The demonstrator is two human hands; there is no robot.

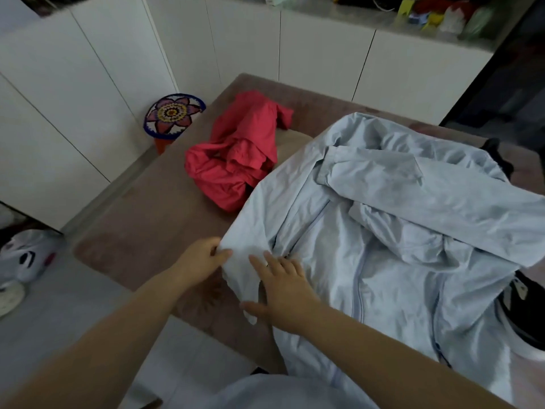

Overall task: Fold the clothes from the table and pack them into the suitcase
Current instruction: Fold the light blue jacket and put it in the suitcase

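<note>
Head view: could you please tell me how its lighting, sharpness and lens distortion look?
In the head view the light is dim and even, with no glare. The white cabinet doors slant and bow from wide-angle distortion, and the top left corner is smeared. The light blue jacket, the left hand and the right hand are slightly soft but readable.

I can read no word, brand or number anywhere before me. The white patch [520, 287] just right of the light blue jacket [383, 261] is too blurred to make out.
</note>
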